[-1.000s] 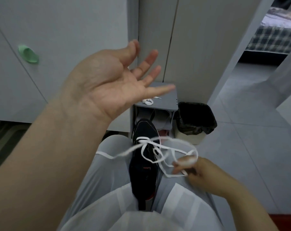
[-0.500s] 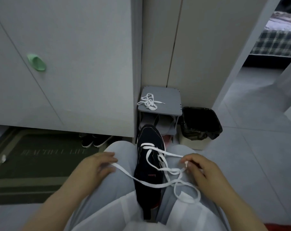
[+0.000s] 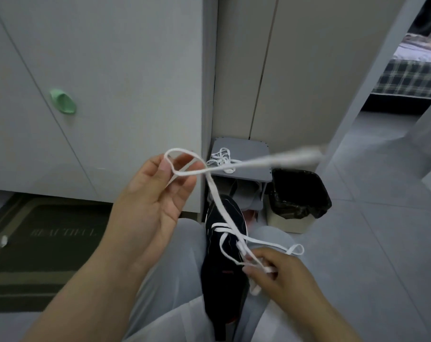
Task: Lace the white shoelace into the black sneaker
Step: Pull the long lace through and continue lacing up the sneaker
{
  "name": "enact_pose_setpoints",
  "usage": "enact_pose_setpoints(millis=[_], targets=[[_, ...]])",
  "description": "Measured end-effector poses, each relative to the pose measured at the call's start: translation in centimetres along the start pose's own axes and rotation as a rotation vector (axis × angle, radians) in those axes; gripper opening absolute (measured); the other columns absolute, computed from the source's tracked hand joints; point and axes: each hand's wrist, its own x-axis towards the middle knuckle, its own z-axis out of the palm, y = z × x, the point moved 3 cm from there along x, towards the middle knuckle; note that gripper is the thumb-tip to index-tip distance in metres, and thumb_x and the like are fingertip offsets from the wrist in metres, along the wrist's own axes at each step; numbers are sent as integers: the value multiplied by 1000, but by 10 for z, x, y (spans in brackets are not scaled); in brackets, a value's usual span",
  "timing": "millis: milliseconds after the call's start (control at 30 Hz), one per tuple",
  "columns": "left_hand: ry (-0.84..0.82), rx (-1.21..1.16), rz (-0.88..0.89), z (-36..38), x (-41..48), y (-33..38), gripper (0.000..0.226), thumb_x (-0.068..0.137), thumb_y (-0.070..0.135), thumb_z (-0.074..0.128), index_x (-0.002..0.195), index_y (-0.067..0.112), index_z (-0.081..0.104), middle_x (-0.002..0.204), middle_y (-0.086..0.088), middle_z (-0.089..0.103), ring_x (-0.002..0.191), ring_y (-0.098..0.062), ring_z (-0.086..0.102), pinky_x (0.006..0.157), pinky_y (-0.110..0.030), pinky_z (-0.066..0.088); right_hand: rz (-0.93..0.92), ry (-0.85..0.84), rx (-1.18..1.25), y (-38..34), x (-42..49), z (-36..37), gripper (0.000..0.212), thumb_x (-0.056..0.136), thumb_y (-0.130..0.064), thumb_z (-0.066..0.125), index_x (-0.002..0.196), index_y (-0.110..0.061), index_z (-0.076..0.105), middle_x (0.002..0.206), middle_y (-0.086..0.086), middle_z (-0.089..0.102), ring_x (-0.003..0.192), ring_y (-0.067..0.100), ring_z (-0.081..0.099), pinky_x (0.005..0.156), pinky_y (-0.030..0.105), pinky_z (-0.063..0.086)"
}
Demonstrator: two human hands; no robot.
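Person seated, one black sneaker (image 3: 221, 275) wedged upright between the knees, toe pointing away toward the wall. One white shoelace (image 3: 215, 195) was part-threaded through it: I counted two bars across the front eyelets and a crossing just behind them.

Left hand (image 3: 152, 206) was raised high, palm toward the person, fingers curled. One loop of the lace was caught round the thumb and fingertips, gripped there. From that loop one strand ran down taut to the shoe. A second stretch whipped out to the right, blurred; I could not make out its tip.

Right hand (image 3: 286, 277) was low, just beside the sneaker's right flank, thumb and fingers pinching the lace near the eyelets. One small loop stuck out past the knuckles, and a short tail hung below the hand.

Surroundings, counted:
- One small grey stand (image 3: 249, 150) in the corner, with one loose bundle of spare lace (image 3: 221, 160) lying on top.
- Grey footwear (image 3: 250, 193) on the shelf beneath; number unclear.
- One waste bin (image 3: 299, 196) with a black liner, just right of the stand.
- One green handle (image 3: 62, 101) on the cabinet door, left.
- One dark doormat (image 3: 36, 245) on the floor, left.
- One bed (image 3: 412, 75) with a plaid cover, seen through the doorway, far right.
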Motion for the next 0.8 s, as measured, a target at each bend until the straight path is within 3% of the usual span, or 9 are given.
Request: enact_pose_setpoints(millis=[133, 200, 267, 333, 467, 567, 633, 700, 800], targets=[[317, -144, -70, -44, 4, -11, 16, 94, 9, 46, 94, 4, 61, 84, -10, 71, 77, -13, 70, 62, -20, 56, -55, 27, 40, 3, 7, -3, 25, 83, -33, 66, 71, -54, 62, 75, -23, 62, 69, 2, 57, 59, 17, 43], [401, -12, -126, -70, 5, -22, 15, 93, 10, 47, 97, 4, 61, 85, -9, 71, 82, -15, 70, 66, -24, 58, -75, 0, 23, 4, 10, 2, 21, 83, -33, 66, 76, -52, 64, 80, -19, 63, 73, 3, 58, 63, 21, 46], [419, 311, -195, -91, 5, -36, 16, 94, 11, 47, 98, 4, 60, 92, -8, 68, 90, -17, 65, 70, -27, 55, -71, 32, 38, 6, 12, 9, 10, 83, -35, 65, 86, -44, 66, 78, -14, 64, 77, 4, 58, 67, 25, 49], [349, 645, -240, -105, 2, -49, 16, 94, 13, 48, 95, 4, 61, 95, -8, 67, 87, -17, 64, 68, -22, 50, -59, 87, 27, 5, 13, 11, 9, 82, -40, 65, 91, -42, 67, 79, -17, 63, 79, 1, 58, 69, 23, 49], [25, 936, -311, -104, -5, -62, 13, 91, 10, 52, 87, 1, 60, 77, -12, 67, 66, -18, 62, 70, -31, 53, -32, 17, -220, -4, 18, 17, 35, 80, -50, 62, 114, -44, 56, 106, -18, 61, 96, 1, 56, 78, 17, 43], [-300, 1216, -324, -92, -10, -64, 11, 86, 18, 62, 76, 14, 62, 71, -2, 66, 59, -9, 58, 65, -27, 49, -126, 22, -309, -14, 25, 21, 30, 82, -50, 52, 106, -35, 64, 104, -13, 62, 99, 6, 57, 72, 20, 38], [-444, 1505, -243, -83, -9, -61, 6, 83, 25, 65, 79, 27, 62, 80, 11, 64, 71, -1, 56, 68, -17, 47, -157, 40, -263, -23, 28, 25, 36, 77, -48, 43, 99, -32, 67, 100, -11, 63, 93, 8, 59, 70, 23, 40], [-486, 1688, -65, -73, -5, -56, 23, 82, 28, 64, 100, 37, 52, 98, 28, 49, 90, 8, 48, 75, -8, 41, -247, 111, -228, -36, 30, 31, 28, 76, -46, 47, 88, -30, 67, 89, -10, 64, 81, 10, 61, 64, 26, 46], [-535, 1525, 47, -51, 4, -58, 45, 87, 15, 54, 119, 42, 37, 114, 38, 35, 104, 26, 33, 82, 5, 28, -360, 50, -157, -56, 27, 47, 28, 80, -45, 43, 83, -27, 63, 83, -5, 63, 77, 16, 61, 61, 28, 44]])
